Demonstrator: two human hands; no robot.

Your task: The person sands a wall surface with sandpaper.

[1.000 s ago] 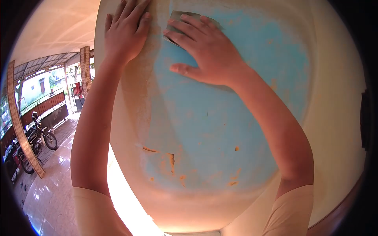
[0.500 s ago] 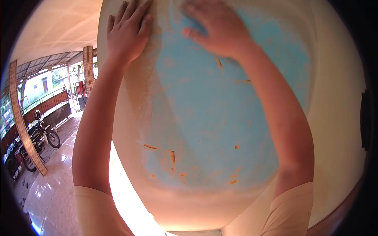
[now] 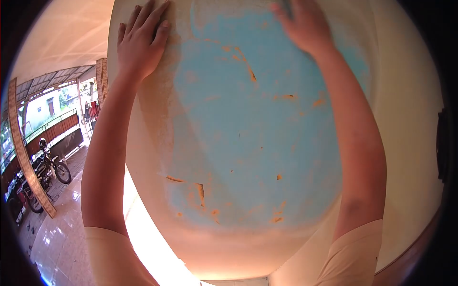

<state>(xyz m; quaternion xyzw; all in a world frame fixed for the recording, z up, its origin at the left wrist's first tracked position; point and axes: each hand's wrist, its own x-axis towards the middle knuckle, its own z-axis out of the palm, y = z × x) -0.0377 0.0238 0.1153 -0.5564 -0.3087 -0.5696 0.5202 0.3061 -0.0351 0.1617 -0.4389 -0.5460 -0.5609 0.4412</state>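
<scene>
A wall surface (image 3: pixel 219 119) in front of me shows a large light-blue patch within beige, with several orange-brown chipped spots. My left hand (image 3: pixel 141 40) lies flat on the beige part near the left edge, fingers spread, holding nothing. My right hand (image 3: pixel 305 24) is at the top of the blue patch, right of centre; its fingertips run out of the view and a small dark thing shows between thumb and fingers, too blurred to name.
Beyond the wall's left edge are a tiled floor (image 3: pixel 67 238), a slanting post (image 3: pixel 28 152), a parked motorcycle (image 3: pixel 52 167) and a railing (image 3: pixel 62 126). A dark object (image 3: pixel 442 145) hangs at the far right.
My right hand has moved right across the blue patch, uncovering chipped marks near the top. My left hand stays on the wall, while the whole view has shifted slightly.
</scene>
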